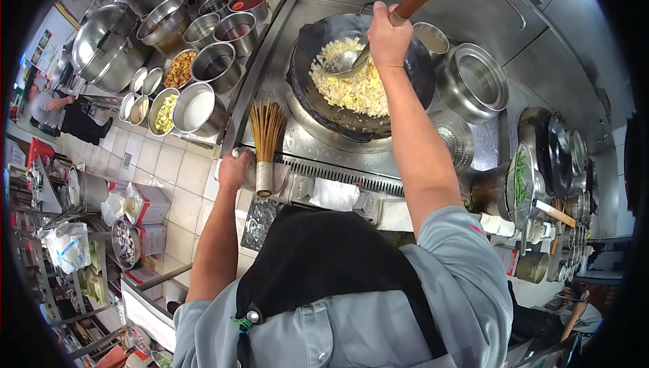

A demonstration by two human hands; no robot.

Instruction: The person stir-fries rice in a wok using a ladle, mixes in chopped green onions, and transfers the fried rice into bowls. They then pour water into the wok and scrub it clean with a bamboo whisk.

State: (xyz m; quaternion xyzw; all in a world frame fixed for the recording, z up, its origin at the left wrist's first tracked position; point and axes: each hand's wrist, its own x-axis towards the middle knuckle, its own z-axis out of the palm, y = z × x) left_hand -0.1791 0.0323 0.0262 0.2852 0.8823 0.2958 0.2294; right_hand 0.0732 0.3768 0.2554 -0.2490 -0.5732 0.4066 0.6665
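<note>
My right hand (pixel 390 38) is wrapped round the handle of a metal ladle (pixel 346 64), whose wooden end (pixel 414 2) rises above the fist. The ladle's bowl rests among fried rice with yellow egg bits (pixel 358 92) inside a dark wok (pixel 313 38) on the stove. At the stove's front left edge, my left hand (pixel 235 167) is closed on something I cannot make out, beside the bound base of an upright bamboo brush (pixel 268 128).
Metal pots of ingredients (pixel 196 108) stand at the left. Right of the wok are stacked steel bowls (pixel 478 81), a perforated strainer (pixel 451 139) and a sieve with greens (pixel 522 179). White cloths (pixel 335 194) lie along the front edge. Another person (pixel 51 108) is at the far left.
</note>
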